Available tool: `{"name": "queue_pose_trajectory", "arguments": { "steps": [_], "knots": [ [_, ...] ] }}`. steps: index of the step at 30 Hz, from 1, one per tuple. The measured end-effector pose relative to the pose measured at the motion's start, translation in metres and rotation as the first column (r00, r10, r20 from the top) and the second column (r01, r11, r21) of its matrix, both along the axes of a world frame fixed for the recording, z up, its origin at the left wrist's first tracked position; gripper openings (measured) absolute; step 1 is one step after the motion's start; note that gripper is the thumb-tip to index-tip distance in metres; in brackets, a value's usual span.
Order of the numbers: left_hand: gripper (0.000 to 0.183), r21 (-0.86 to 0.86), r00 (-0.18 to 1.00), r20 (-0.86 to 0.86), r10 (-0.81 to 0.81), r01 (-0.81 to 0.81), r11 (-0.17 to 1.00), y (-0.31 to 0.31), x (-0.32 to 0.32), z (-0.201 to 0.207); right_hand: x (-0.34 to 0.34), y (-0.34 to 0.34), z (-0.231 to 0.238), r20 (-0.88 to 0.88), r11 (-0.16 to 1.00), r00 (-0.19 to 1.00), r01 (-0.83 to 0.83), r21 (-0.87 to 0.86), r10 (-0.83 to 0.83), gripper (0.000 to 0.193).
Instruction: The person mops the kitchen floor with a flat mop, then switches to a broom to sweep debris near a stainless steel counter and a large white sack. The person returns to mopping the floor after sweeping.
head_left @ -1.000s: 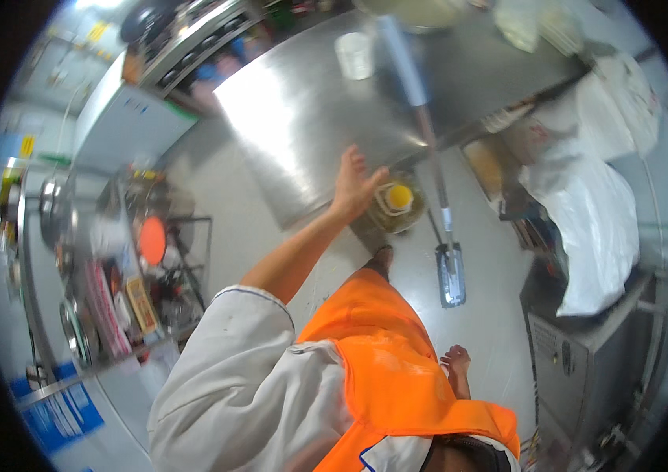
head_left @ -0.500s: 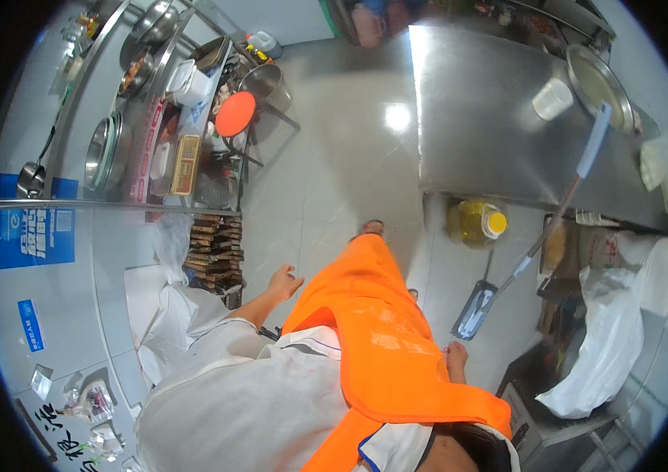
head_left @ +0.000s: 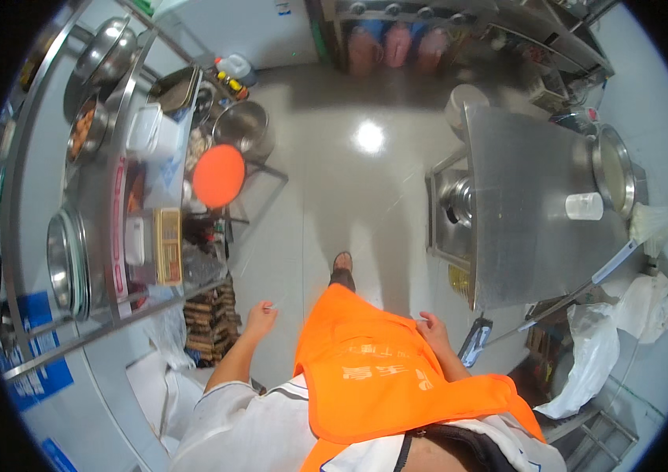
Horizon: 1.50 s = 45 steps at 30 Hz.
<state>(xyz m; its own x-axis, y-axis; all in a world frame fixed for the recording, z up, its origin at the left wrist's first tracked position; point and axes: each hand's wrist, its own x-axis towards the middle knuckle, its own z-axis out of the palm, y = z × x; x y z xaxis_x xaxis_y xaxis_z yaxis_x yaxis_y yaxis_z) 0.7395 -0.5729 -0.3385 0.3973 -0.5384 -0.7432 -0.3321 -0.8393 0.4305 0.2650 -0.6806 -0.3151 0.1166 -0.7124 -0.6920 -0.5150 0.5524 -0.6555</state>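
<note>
My left hand (head_left: pixel 261 319) hangs in front of me on the left, nearest the stack of wood-like blocks on the floor. Its fingers are loosely bent, and I see nothing in them. My right hand (head_left: pixel 434 333) hangs beside the orange apron (head_left: pixel 381 354) that I wear. Its fingers are slightly curled and apart, with no object visible in them. To its right, a flat mop (head_left: pixel 476 341) stands with its head on the floor and its handle leaning toward the steel table (head_left: pixel 538 228). Neither hand touches the mop or the table.
A steel rack (head_left: pixel 117 275) with bowls and tubs lines the left. Beside it stand an orange round stool (head_left: pixel 219 176) and a steel pot (head_left: pixel 241 127). The stacked blocks (head_left: pixel 212 322) sit below. A plastic cup (head_left: pixel 585 206) and a wide basin (head_left: pixel 614 171) are at right.
I have stepped forward along the aisle, so the rack, stool and table sit lower in view. My right hand has come up beside the apron. My left hand has shifted slightly left.
</note>
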Motion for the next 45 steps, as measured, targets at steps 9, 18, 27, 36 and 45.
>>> {"name": "queue_pose_trajectory", "arguments": {
  "steps": [9,18,27,36,45],
  "knots": [
    [0.036,-0.438,0.982,0.063,-0.177,0.186,0.879,-0.263,0.015,0.031,0.066,-0.119,0.069,0.19,0.918,0.9,0.37,0.143,-0.392,0.038],
    [0.039,-0.362,0.811,0.099,-0.577,0.569,0.738,-0.437,-0.004,0.08,0.134,-0.315,0.052,0.1,0.964,0.975,0.213,-0.157,-0.199,0.034],
    [0.036,-0.356,0.929,-0.005,-0.37,0.344,0.869,-0.562,0.018,0.11,0.131,-0.518,0.068,0.342,0.795,0.861,0.489,-0.359,-0.376,0.03],
    [0.037,-0.515,0.683,0.085,-0.725,0.654,0.555,-0.822,-0.054,0.127,0.054,-0.592,0.032,0.112,0.56,0.621,0.759,-0.332,-0.775,0.032],
    [0.045,-0.693,0.258,0.254,-0.932,0.721,0.011,-1.063,-0.235,0.169,0.039,-0.617,0.045,0.082,0.357,0.385,0.903,-0.239,-0.919,0.034]
  ]
}}
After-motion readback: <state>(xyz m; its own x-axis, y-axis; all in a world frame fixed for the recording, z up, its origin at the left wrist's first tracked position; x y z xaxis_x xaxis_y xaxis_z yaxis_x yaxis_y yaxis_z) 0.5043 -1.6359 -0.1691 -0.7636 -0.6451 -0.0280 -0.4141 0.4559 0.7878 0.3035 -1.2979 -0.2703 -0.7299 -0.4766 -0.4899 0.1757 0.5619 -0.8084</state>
